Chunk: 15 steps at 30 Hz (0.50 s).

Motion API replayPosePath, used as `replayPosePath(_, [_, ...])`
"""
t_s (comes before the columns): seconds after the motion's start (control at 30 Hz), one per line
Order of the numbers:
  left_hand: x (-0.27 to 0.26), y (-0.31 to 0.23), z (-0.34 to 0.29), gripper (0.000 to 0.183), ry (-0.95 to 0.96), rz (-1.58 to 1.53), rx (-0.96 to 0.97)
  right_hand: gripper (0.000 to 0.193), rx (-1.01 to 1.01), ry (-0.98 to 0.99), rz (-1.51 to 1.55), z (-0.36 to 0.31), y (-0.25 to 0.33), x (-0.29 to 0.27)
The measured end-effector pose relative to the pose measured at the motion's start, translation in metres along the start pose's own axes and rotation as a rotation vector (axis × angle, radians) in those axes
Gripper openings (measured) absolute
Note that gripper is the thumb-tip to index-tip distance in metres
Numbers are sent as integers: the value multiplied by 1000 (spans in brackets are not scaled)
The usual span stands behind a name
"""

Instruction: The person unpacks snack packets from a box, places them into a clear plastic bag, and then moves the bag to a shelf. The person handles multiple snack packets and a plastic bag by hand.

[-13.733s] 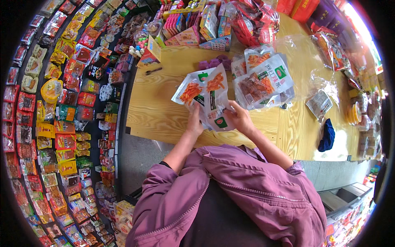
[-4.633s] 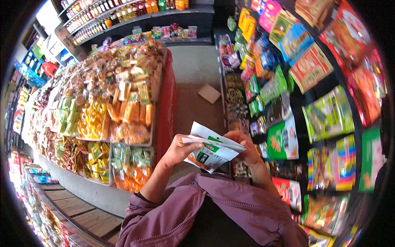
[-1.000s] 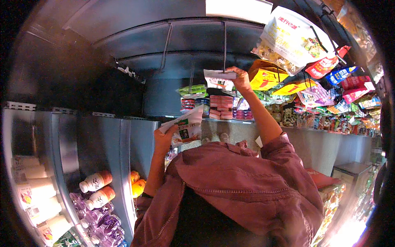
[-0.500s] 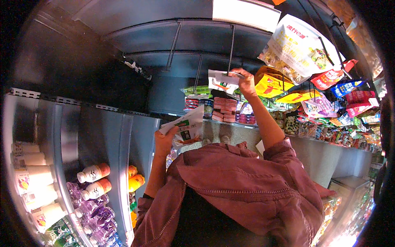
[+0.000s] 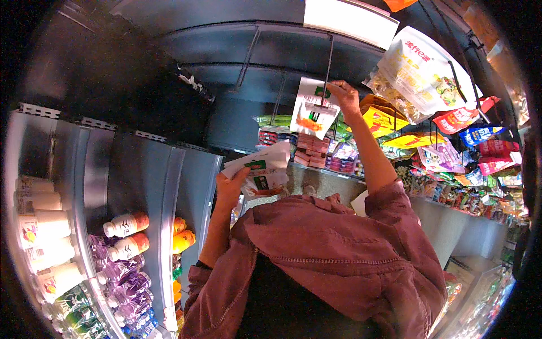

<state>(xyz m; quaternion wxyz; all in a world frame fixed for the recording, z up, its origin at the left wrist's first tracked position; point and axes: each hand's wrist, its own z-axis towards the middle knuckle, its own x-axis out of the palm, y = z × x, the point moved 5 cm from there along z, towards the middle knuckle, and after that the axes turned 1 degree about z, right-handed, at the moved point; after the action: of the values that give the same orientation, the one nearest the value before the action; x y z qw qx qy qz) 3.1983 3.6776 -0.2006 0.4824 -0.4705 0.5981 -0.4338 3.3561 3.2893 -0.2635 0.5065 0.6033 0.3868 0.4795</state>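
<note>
A white snack bag [image 5: 315,111] with a green label and an orange picture is at the end of a thin black display hook [image 5: 329,56]. My right hand [image 5: 345,97] pinches this bag by its upper right edge, fingers closed. Whether the hook passes through the bag cannot be made out clearly. Lower and to the left, my left hand [image 5: 230,185] is closed around a bundle of similar white snack bags [image 5: 262,169], held in front of my body. The thumb lies over the near face of the bundle.
To the right hang a large white pouch [image 5: 418,73] and yellow packets [image 5: 385,121] on hooks. Pink packs [image 5: 310,151] are stacked on the shelf beneath. Bottles [image 5: 129,247] and white cups [image 5: 53,248] fill shelves at left. A dark metal rail [image 5: 243,22] spans the top.
The bag in my right hand has turned from nearly edge-on to hanging with its printed front showing. My left hand's bundle has tilted and shifted slightly right in view.
</note>
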Motion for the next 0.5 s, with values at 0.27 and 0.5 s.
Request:
replayPosePath(0.27, [7, -9, 8, 19, -40, 13, 57, 25, -504, -328, -268, 26, 16, -18])
replayPosePath(0.5, [22, -9, 20, 23, 47, -61, 10, 37, 12, 60, -116, -132, 6, 28])
